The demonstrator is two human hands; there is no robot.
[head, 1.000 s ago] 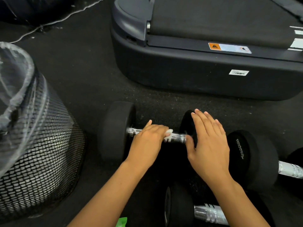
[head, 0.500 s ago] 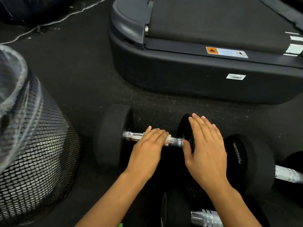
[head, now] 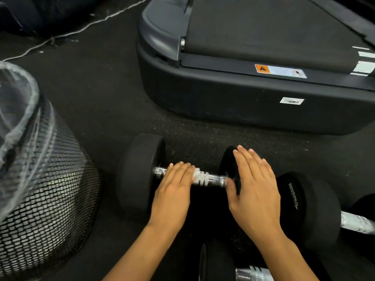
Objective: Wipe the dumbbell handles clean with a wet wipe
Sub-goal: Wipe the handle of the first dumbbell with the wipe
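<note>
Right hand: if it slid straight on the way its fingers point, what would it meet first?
Probably the treadmill base. The right hand lies flat on the dumbbell's right head, fingers pointing up-frame across bare floor. Depth is unclear.

A dumbbell (head: 140, 173) with black round weights and a ribbed chrome handle (head: 211, 180) is laid flat on the dark floor. A white wet wipe (head: 196, 175) is pressed against the handle near its left end. Two further black dumbbells, one at the right (head: 308, 207) and one at the bottom edge (head: 215, 262), are partly seen, chrome handles showing.
</note>
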